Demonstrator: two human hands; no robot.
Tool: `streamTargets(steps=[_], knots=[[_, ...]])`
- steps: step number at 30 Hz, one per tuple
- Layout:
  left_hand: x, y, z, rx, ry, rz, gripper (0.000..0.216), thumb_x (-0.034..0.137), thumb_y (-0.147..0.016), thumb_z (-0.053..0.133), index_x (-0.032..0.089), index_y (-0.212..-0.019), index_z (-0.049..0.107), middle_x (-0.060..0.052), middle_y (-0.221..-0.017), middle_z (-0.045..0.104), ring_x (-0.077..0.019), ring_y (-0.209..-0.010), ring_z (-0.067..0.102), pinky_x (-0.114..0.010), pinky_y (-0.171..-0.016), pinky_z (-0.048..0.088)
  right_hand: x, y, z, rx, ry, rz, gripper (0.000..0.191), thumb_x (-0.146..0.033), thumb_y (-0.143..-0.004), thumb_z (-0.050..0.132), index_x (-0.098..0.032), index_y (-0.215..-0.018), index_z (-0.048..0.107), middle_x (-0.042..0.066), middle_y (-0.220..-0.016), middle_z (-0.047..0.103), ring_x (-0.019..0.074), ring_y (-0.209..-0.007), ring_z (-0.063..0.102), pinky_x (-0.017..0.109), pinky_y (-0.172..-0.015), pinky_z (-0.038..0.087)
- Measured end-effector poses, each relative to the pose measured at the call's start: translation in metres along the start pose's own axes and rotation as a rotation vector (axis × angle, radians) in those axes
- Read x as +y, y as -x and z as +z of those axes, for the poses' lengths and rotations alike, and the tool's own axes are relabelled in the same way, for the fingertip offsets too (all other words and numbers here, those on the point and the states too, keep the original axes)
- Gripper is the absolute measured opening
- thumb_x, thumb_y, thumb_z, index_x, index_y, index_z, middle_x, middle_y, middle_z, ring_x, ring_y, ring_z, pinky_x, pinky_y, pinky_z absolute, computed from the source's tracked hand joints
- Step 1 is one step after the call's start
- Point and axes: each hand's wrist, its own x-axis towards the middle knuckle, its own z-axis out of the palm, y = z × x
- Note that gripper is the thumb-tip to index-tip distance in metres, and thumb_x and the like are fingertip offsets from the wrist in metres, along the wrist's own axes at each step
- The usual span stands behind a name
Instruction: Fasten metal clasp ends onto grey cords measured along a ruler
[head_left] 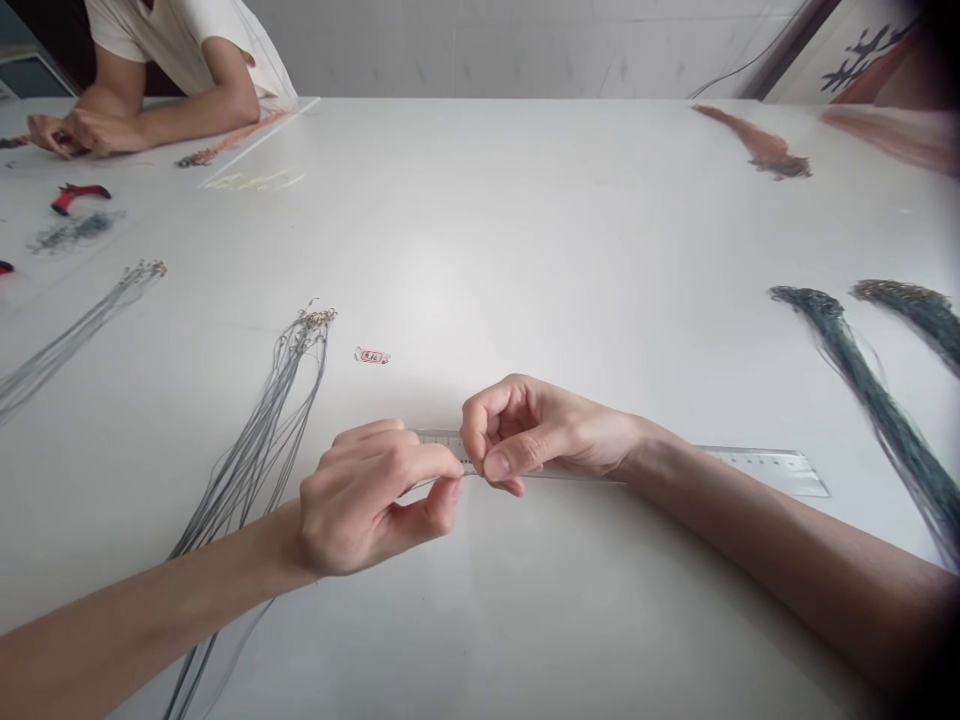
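My left hand (pixel 375 495) and my right hand (pixel 525 430) meet fingertip to fingertip just above a clear plastic ruler (pixel 765 468) lying flat on the white table (pixel 525 230). Both hands are pinched closed on something thin between them, too small to make out. A bundle of grey cords with metal ends (pixel 277 420) lies to the left of my left hand and runs under my left forearm.
Another grey cord bundle (pixel 67 340) lies at far left, dark green bundles (pixel 870 390) at right, and reddish bundles (pixel 765 145) at back right. A small label (pixel 372 356) lies mid-table. Another person's arms (pixel 142 115) rest at back left near red pliers (pixel 75 195).
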Motion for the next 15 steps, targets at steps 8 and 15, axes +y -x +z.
streamTargets(steps=[8, 15], knots=[[0.0005, -0.0016, -0.0007, -0.005, 0.002, 0.010, 0.015, -0.001, -0.076, 0.054, 0.014, -0.077, 0.053, 0.002, -0.054, 0.056, -0.0065, -0.043, 0.039, -0.022, -0.039, 0.030, -0.0008, -0.0003, -0.0007, 0.001, -0.020, 0.012, 0.003, -0.008, -0.073, 0.063, -0.011, -0.072, 0.062, -0.003, -0.054, 0.057, 0.0049, -0.050, 0.049, 0.017, -0.048, 0.036], [-0.0003, -0.0014, -0.0015, -0.011, -0.016, 0.020, 0.015, 0.000, -0.077, 0.053, 0.015, -0.076, 0.053, 0.002, -0.055, 0.059, -0.0068, -0.042, 0.040, -0.022, -0.038, 0.031, -0.0005, -0.0003, -0.0005, 0.009, -0.005, 0.026, 0.004, -0.009, -0.072, 0.064, -0.011, -0.072, 0.061, -0.003, -0.056, 0.057, 0.0049, -0.050, 0.050, 0.017, -0.048, 0.037]])
